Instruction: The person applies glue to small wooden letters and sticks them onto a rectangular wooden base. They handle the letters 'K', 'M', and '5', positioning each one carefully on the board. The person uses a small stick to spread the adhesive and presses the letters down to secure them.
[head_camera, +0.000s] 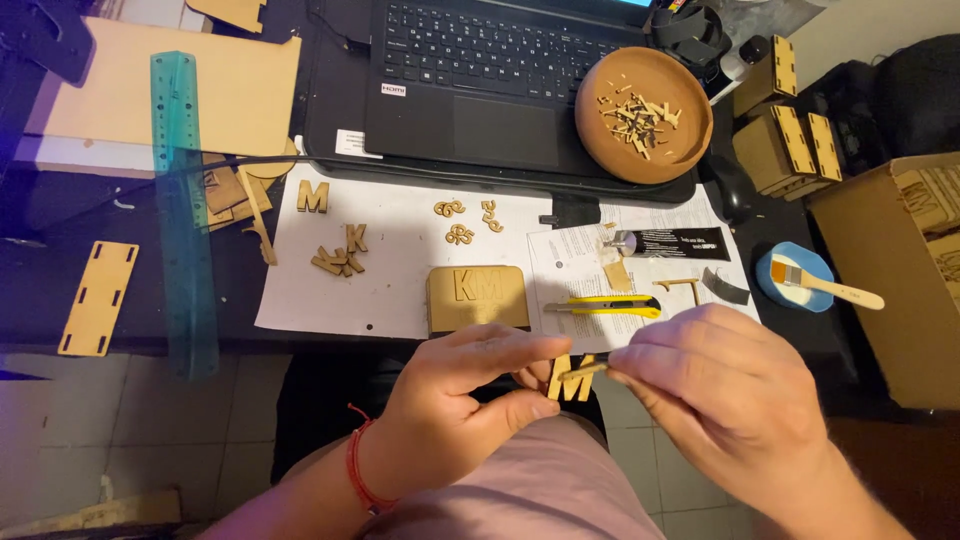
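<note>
Wooden cut-out letter M (572, 381) sits pinched in the left hand (455, 400) above the lap, while the right hand (715, 385) grips a thin stick against it. Judging by the tan wooden plaque (478, 297) already bearing two letters, several loose letters (340, 258) remain unmounted.

A dark table (30, 290) ran across the top of the view, its near edge cutting straight over a pale tiled floor (150, 430) with grey grout lines. The light was dim and warm, and a bluish glow touched the far left edge. On the right the floor turned reddish brown (880, 450), where a big cardboard box (900, 290) stood beside the table.
</note>
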